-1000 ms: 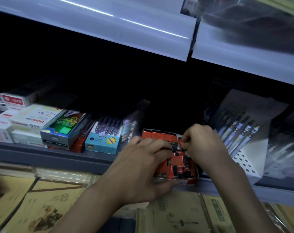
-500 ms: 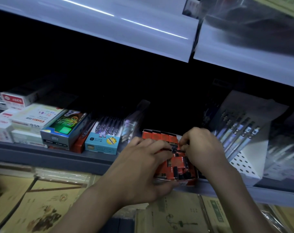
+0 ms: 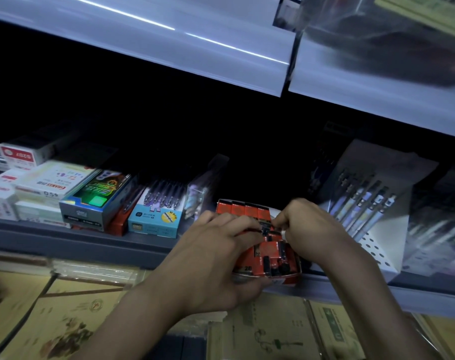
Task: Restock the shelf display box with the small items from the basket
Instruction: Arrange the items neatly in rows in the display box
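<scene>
Display box, cardboard, right hand pinching item

Grey metal shelf ledge seen across middle. White cardboard boxes with red labels stacked far left. Blue-edged box with green print laid just right of them. Light-blue pen carton set further right. White perforated pen stand placed at right. Tan wrapped notebooks laid below, near.

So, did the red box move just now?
No. The red box sits just as far right of the blue pen box on the shelf edge as before; the left hand grips it.
</scene>
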`<action>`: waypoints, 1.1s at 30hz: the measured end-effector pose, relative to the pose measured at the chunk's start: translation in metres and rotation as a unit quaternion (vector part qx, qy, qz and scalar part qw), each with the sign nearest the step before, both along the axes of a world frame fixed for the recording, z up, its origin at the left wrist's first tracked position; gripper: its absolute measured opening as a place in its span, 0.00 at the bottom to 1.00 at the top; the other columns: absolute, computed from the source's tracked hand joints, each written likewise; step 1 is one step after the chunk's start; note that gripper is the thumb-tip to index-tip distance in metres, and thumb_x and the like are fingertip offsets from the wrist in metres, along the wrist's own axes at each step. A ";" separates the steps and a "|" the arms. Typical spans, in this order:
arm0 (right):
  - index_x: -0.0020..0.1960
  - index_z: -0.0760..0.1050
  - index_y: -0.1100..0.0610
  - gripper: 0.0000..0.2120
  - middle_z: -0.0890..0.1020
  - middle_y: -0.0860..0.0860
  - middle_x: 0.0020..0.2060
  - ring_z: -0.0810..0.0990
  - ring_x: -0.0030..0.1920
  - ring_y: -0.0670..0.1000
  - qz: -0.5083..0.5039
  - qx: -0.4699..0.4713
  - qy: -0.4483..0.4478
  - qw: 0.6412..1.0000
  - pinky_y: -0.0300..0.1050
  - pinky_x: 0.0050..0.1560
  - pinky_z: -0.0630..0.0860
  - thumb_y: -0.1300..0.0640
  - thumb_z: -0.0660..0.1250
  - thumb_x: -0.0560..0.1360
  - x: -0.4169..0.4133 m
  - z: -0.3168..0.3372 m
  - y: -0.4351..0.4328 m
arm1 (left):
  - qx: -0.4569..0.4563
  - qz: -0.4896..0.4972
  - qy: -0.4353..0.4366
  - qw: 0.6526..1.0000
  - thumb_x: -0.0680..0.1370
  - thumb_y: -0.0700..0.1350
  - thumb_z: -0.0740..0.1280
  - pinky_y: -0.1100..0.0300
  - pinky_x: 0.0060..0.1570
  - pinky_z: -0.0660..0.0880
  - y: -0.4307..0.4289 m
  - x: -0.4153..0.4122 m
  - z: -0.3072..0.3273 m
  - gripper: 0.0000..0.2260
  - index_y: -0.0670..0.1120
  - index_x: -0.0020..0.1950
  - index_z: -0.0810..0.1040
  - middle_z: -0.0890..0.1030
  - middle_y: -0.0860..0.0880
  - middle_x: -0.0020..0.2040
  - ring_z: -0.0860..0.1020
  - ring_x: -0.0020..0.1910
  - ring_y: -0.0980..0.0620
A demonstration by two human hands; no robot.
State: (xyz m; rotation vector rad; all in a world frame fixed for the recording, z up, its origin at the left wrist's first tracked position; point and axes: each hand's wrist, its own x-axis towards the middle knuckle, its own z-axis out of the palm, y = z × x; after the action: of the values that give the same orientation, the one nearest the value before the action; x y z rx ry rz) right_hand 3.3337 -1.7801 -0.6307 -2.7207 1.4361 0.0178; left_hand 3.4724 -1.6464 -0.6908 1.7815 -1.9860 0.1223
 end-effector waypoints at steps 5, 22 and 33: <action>0.45 0.85 0.49 0.18 0.78 0.53 0.53 0.79 0.49 0.55 -0.003 0.016 -0.007 1.000 0.47 0.46 0.77 0.70 0.65 0.75 -0.003 -0.001 0.001 | 0.002 0.006 0.001 1.000 0.74 0.75 0.59 0.57 0.66 0.65 0.001 -0.002 0.001 0.32 0.58 0.71 0.75 0.71 0.64 0.69 0.71 0.63 0.61; 0.47 0.85 0.51 0.03 0.85 0.49 0.48 0.83 0.49 0.51 -0.020 0.084 -0.009 0.996 0.51 0.55 0.81 0.58 0.74 0.76 -0.002 0.006 -0.013 | 0.009 0.005 -0.001 1.000 0.75 0.75 0.57 0.55 0.67 0.65 0.001 -0.002 0.002 0.32 0.59 0.71 0.75 0.71 0.64 0.69 0.71 0.64 0.61; 0.41 0.82 0.54 0.07 0.82 0.48 0.38 0.81 0.40 0.47 -0.056 0.099 -0.045 0.992 0.42 0.40 0.77 0.59 0.81 0.70 -0.004 0.022 -0.010 | 0.001 0.007 -0.001 1.000 0.75 0.75 0.57 0.55 0.67 0.66 0.002 -0.001 0.001 0.32 0.58 0.70 0.75 0.72 0.63 0.69 0.72 0.63 0.60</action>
State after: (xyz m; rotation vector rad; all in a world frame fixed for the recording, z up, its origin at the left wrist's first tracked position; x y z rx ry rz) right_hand 3.3296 -1.7905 -0.6087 -2.4487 1.4747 0.0292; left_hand 3.4717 -1.6449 -0.6902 1.7963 -1.9768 0.1278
